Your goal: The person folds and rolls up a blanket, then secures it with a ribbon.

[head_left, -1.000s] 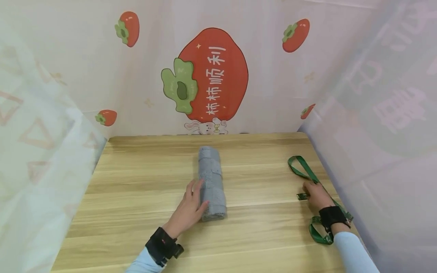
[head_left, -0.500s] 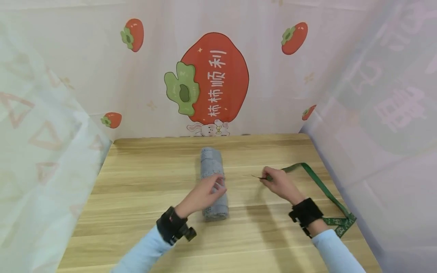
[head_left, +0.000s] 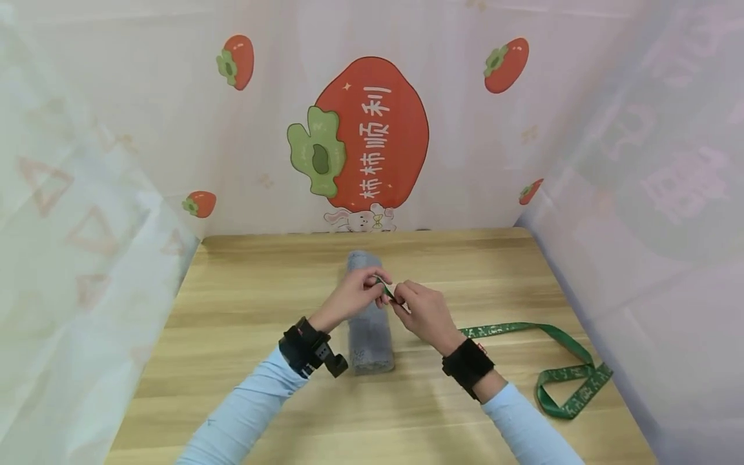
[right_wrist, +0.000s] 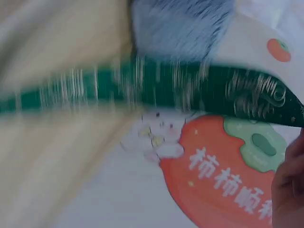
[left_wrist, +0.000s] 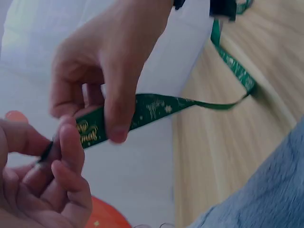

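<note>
Left hand: our left hand [head_left: 356, 296] is raised over the rolled towel, and its thumb and fingers are curled together on the free end of the ribbon; in the left wrist view we see that same hand [left_wrist: 42, 183] low in the corner with the ribbon's tip caught between its fingers.
Right hand: our right hand [head_left: 420, 311] is just beside the left one, almost touching it, and pinches the ribbon a little further along; the left wrist view shows this hand [left_wrist: 107, 66] with thumb and forefinger clamped on the green band.
Ribbon: the ribbon [head_left: 558, 371] is dark green with pale lettering. We see it run from our hands down to the table, along the wood to the right, and end in a loose loop near the right edge. In the left wrist view the ribbon [left_wrist: 161, 107] hangs taut between the fingers and then sags towards the table. In the right wrist view the ribbon [right_wrist: 190, 88] crosses the picture as a blurred green band.
Towel: the grey towel [head_left: 369, 336] lies rolled up in the middle of the table, its length running away from us, directly under our hands. We cannot tell whether the hands touch it.
Table: the table [head_left: 244, 310] is light wood.
Backdrop: a cloth [head_left: 372, 135] printed with a large red fruit hangs behind the table.
</note>
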### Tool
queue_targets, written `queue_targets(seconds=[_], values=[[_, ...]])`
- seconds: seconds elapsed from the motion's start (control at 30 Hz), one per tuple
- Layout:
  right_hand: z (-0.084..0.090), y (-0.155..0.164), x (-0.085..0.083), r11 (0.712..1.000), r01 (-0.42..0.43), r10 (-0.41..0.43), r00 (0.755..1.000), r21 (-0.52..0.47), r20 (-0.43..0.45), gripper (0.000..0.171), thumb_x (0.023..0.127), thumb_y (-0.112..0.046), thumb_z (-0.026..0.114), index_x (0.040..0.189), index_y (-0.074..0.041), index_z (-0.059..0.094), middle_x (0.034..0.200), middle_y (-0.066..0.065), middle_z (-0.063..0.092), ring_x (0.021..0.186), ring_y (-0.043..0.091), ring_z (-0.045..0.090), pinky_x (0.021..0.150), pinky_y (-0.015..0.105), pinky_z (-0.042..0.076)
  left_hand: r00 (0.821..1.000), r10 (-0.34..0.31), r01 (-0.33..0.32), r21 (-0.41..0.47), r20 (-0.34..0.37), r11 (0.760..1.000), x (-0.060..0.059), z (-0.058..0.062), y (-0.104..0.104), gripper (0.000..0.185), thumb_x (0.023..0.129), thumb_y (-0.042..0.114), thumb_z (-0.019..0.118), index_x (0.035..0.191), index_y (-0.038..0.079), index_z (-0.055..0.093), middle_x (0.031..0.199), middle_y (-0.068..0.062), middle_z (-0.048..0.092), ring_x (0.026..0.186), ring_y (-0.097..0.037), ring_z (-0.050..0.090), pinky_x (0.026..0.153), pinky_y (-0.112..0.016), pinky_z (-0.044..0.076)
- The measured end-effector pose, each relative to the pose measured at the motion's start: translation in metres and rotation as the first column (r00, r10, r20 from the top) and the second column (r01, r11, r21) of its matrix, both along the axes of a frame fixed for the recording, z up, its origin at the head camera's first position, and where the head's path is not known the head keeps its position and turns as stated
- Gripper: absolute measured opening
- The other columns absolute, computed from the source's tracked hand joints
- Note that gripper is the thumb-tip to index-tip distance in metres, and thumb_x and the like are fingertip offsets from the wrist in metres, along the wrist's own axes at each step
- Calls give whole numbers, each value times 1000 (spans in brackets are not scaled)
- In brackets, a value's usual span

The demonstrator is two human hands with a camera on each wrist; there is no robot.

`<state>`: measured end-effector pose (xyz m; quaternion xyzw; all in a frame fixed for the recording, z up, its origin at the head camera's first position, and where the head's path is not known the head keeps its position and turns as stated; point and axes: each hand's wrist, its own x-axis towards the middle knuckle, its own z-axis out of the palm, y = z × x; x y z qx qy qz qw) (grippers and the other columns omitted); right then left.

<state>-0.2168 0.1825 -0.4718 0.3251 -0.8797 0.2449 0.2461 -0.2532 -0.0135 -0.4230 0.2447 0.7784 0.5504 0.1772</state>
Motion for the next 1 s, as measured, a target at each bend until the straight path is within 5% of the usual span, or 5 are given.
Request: queue_targets(seconds=[0.07,0.2,0.53,0.9,1.0], values=[[4,3,0,983,-128,159,955,-134,249,19,89,-9,75,85,-14,57,79,1,59,65,7,48,59,19,39,996,-57,56,-14,-63,998,-3,7,-8,18,100,3,50,114,4,62,77,-13,69,71,-22,66,69,-34,55],[17,8,-5,871,-165,432,706,-463,561,6,102,-11,57,101,-6,59,101,11,63,84,17,56,73,29,48,965,-212,208,-41,-154,977,-8,26,-22,24,98,0,48,118,5,60,75,-13,66,70,-20,66,69,-37,57],[41,-11,-30,706,-325,707,260,-630,658,36,105,-20,52,109,15,60,93,-5,68,87,13,64,83,31,53,902,-370,369,-48,-224,928,-12,60,-43,27,97,-1,48,124,5,53,73,-10,66,65,-16,63,65,-34,54],[31,54,-36,595,-285,799,103,-752,593,33,108,-14,42,95,-4,70,75,-9,72,69,6,68,70,25,56,993,-19,23,30,-116,999,-25,105,-133,29,101,3,49,129,10,52,76,-7,59,74,-21,65,75,-32,57],[39,86,-33,622,-295,778,123,-725,616,33,108,-8,39,93,2,68,74,-8,71,67,7,67,65,25,55,986,66,-57,64,-155,996,-30,112,-166,27,101,4,50,127,11,53,73,-4,61,71,-17,63,74,-29,55]])
